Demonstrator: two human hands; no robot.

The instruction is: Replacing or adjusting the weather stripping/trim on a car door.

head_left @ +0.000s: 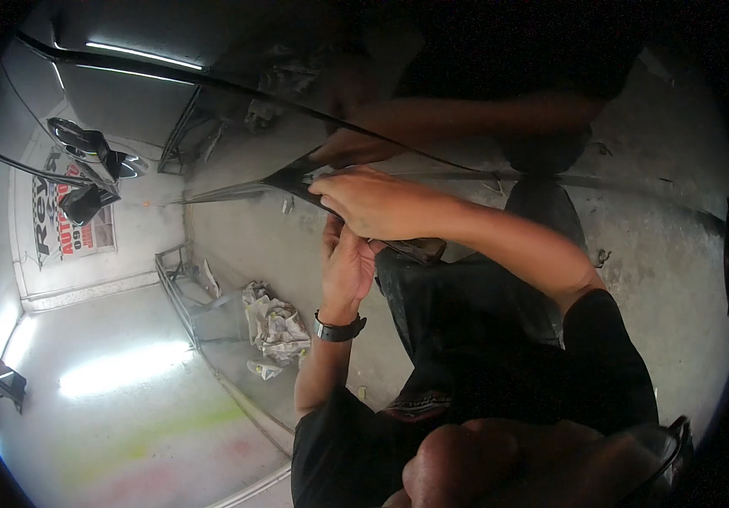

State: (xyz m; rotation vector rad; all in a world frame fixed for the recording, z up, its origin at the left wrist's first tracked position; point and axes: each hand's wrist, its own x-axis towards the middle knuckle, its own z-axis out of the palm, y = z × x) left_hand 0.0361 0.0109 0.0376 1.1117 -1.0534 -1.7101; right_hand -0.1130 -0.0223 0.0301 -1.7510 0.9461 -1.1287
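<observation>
My right hand has its fingers curled at the dark, tapered lower edge of a glossy black car body, which reflects my arms. My left hand, with a watch on the wrist, is just below it, fingers curled up against the same spot. The two hands are close together and what they grip is mostly hidden by them. A dull brownish item shows below my right wrist, partly covered; I cannot make out what it is.
A side mirror juts out at the left. Beyond are a banner on the white wall, bright tube lights, a metal frame and crumpled paper on the grey floor. My dark-trousered leg is beside the car.
</observation>
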